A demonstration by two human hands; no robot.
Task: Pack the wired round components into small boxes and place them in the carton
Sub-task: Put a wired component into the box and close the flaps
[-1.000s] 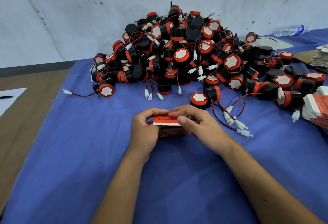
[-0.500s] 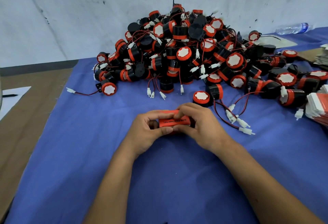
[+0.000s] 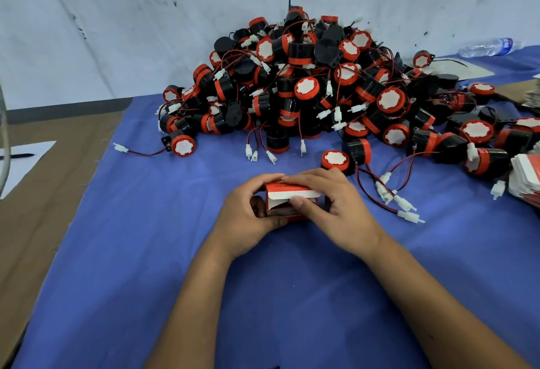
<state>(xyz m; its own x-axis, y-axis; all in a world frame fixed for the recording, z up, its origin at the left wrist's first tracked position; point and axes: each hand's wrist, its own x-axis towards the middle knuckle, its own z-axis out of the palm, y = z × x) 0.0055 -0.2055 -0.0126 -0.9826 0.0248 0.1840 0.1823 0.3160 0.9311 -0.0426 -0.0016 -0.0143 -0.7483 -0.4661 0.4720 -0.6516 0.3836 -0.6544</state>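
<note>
A small red and white box (image 3: 287, 202) sits low over the blue cloth (image 3: 146, 251) at the middle of the view. My left hand (image 3: 248, 216) grips its left end, fingers curled over the top. My right hand (image 3: 333, 207) holds its right side, with the thumb pressing the white flap on the near face. A large pile of black and red round components (image 3: 306, 88) with red wires and white plugs lies behind the box. The nearest loose component (image 3: 335, 160) rests just beyond my right fingers.
A stack of flat red and white box blanks (image 3: 526, 178) lies at the right edge. A plastic water bottle (image 3: 491, 47) lies at the back right by the wall. Left of the cloth, a white paper with a pen (image 3: 20, 161) rests on brown board.
The box has been turned in my hands, and its white flap now faces me under my right thumb. Both hands stayed at the same spot on the cloth.
</note>
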